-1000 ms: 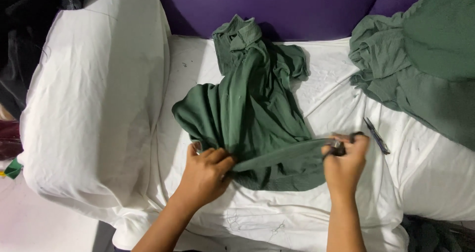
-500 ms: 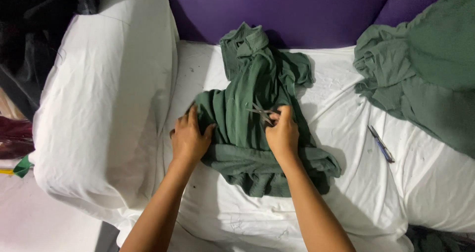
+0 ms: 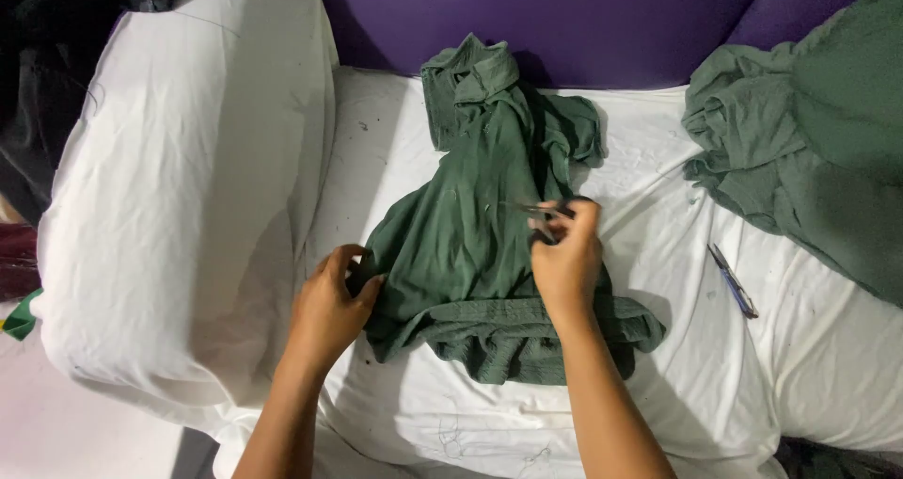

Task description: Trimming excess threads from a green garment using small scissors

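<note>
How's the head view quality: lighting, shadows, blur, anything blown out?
Head view: even overhead light, sharp overall. The white sheet is bright but keeps its creases, no glare. Soft shadows lie under the left hand, the right hand and the green shirt. The small tool in the right hand is too small to make out. The top-left corner is dark and unreadable.
</note>
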